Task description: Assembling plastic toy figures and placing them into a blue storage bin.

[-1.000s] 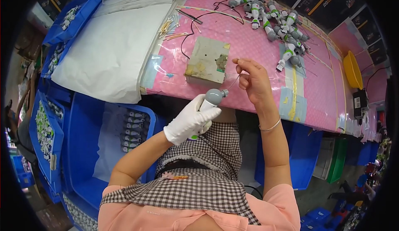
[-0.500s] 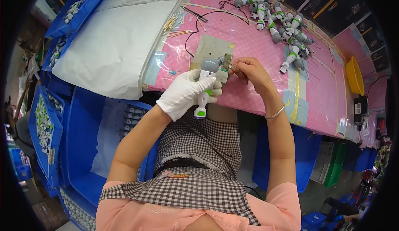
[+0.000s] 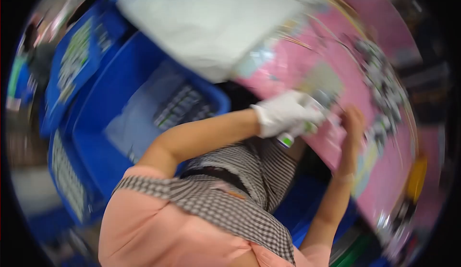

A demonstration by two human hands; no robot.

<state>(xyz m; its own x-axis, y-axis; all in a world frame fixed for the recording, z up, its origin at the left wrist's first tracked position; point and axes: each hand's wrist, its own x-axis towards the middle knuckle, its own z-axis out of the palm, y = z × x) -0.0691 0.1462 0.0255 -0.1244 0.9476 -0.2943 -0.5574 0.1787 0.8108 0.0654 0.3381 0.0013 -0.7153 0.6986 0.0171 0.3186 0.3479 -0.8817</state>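
So, the gloved left hand (image 3: 287, 113) has its fingers wrapped round the grey-and-white toy piece (image 3: 322, 98), forearm reaching over from the lower left, while the bare right hand (image 3: 353, 121) is raised just beside it, fingers too blurred to tell if they're pinching anything. The toy's at the pink table's (image 3: 288, 66) near edge, long axis slanted, grey ball up-right toward the beige block (image 3: 324, 76), green-marked foot down-left.

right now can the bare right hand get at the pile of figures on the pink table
Probably yes: the right hand is near the pile of figures, nothing visible blocks the way between, and the gloved left hand is on its other side. Blur hides whether the right hand holds anything.
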